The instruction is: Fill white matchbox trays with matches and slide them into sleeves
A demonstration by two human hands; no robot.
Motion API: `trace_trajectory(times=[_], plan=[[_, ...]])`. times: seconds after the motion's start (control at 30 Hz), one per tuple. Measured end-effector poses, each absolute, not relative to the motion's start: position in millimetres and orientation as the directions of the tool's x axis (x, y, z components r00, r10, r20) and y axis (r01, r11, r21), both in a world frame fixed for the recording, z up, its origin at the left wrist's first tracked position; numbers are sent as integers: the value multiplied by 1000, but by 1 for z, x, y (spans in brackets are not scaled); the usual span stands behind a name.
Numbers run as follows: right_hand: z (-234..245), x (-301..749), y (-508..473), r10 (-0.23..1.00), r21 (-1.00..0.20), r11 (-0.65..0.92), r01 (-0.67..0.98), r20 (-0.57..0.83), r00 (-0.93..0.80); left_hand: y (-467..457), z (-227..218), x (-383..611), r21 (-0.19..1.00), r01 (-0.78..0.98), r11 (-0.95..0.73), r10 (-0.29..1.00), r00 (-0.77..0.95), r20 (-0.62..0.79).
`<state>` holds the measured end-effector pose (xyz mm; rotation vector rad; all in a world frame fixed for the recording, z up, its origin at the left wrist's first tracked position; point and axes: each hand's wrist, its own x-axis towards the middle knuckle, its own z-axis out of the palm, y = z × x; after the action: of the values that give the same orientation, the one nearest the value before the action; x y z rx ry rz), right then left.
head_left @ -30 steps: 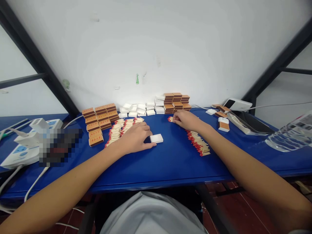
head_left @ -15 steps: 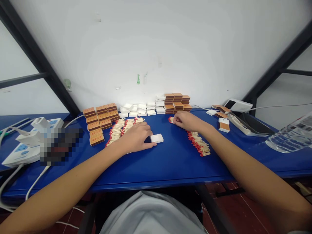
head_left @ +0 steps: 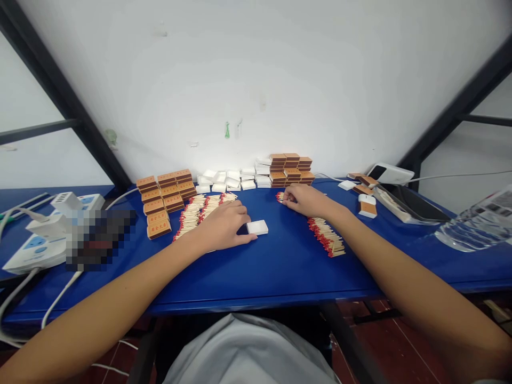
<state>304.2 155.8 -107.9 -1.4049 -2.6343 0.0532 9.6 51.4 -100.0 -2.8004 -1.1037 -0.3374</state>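
Observation:
My left hand (head_left: 222,226) rests on the blue table (head_left: 280,266), fingers curled, thumb and fingertips touching a small white matchbox tray (head_left: 257,227). My right hand (head_left: 304,199) lies farther back with its fingers pinched on red-tipped matches (head_left: 280,196) at the far end of a row of matches (head_left: 325,236) that runs under my wrist. A second spread of matches (head_left: 196,210) lies just behind my left hand.
Stacks of brown matchbox sleeves stand at the back left (head_left: 164,196) and back centre (head_left: 291,168), with white trays (head_left: 232,180) between them. White power strips (head_left: 48,229) with cables sit at the left. A phone (head_left: 412,200), loose boxes (head_left: 367,205) and a plastic bag (head_left: 476,224) lie at the right.
Almost nothing has changed; my right hand has shifted very slightly on the matches, and my left hand stays at the white tray.

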Motion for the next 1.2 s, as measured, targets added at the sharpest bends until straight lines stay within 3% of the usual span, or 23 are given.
trace_trajectory(times=[0.8,1.2], plan=[[-116,307,164,814,-158,581,799,131,-566,52,-103,8,-22,672,-740,642,716,274],[-95,266,106,663,-394,730,559,210,-719,55,-105,8,-36,701,-713,660,687,303]])
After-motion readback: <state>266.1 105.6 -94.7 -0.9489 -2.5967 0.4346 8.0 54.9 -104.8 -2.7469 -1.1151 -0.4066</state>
